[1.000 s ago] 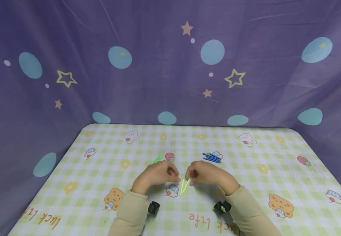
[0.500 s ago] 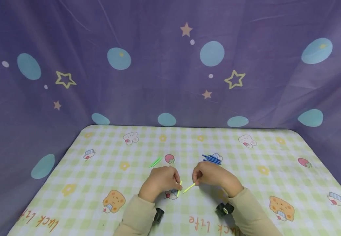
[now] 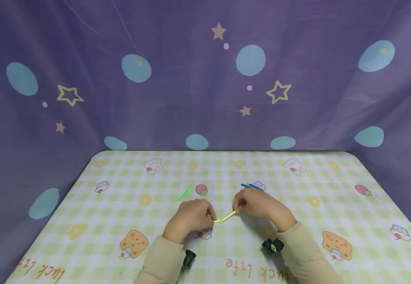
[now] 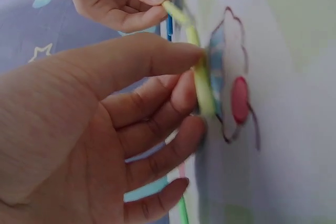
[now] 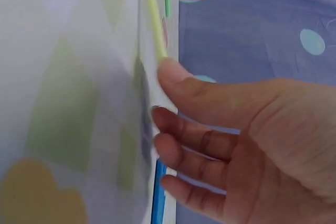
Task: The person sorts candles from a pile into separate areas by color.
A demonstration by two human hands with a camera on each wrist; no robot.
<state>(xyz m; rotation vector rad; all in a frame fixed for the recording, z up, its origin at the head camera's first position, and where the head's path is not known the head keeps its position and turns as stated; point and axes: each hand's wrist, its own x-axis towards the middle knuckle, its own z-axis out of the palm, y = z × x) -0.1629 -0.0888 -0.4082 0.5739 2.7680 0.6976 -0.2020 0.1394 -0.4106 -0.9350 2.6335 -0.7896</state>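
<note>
My left hand (image 3: 192, 217) pinches a thin yellow stick (image 4: 203, 90) between thumb and fingers, low over the tablecloth. In my right hand (image 3: 258, 207) the thumb and a finger pinch another yellow stick (image 3: 228, 216) by its far end. The two sticks meet end to end, or nearly so, between the hands and form a shallow bend; whether they are joined I cannot tell. Behind the left hand lie a few green sticks (image 3: 184, 194). Blue sticks (image 3: 250, 186) lie in a pile just behind the right hand, which partly hides them.
A checkered tablecloth (image 3: 120, 213) with printed cakes, bears and flowers covers the table. Purple curtain (image 3: 177, 114) hangs behind and at both sides. Each wrist carries a small black device, the right one (image 3: 273, 246) close above the cloth.
Both yellow sticks lay in a V on the cloth; each hand has taken one. The left stick has turned from upright in view to nearly sideways, its end now at the right stick's end.
</note>
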